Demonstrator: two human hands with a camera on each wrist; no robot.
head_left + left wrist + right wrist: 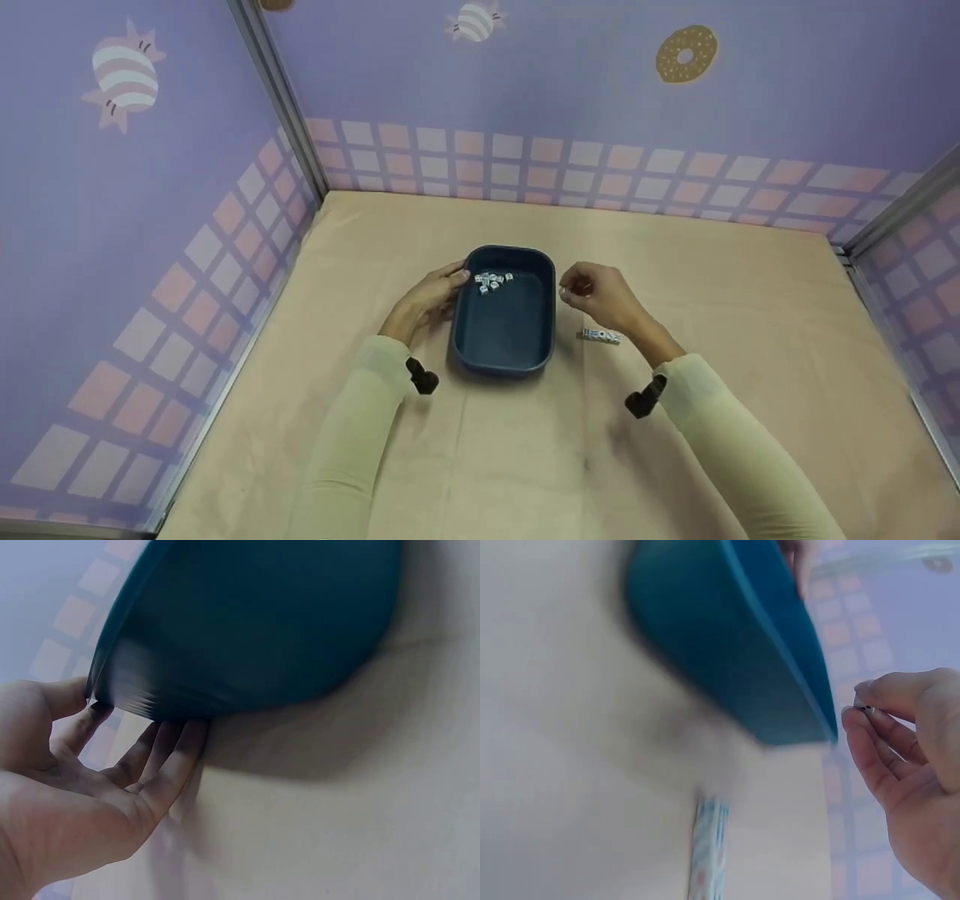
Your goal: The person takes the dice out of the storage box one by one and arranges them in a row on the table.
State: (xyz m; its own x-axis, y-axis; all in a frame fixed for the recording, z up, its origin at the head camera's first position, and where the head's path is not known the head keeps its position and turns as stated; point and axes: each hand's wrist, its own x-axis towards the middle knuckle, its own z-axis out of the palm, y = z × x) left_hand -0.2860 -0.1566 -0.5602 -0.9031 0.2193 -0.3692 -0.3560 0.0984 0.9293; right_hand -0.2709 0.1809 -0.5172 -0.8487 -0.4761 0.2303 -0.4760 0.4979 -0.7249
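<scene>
A dark blue rectangular bin [506, 334] stands on the table, and several small white dice [493, 280] lie toward its far left corner. My left hand [431, 294] grips the bin's left rim, thumb on the edge and fingers against the outer wall, as the left wrist view shows. Just beyond the bin's right rim, my right hand [600, 294] pinches one white die [863, 706] between thumb and fingertip. A narrow white and blue patterned strip [601, 336] lies below the right hand; its exact kind is too blurred to tell.
A beige cloth [517, 457] covers the table. Purple panels with a pink and white checked border [525, 161] rise at the back and both sides, joined by metal posts [289, 97]. Each wrist carries a small black camera mount [424, 379].
</scene>
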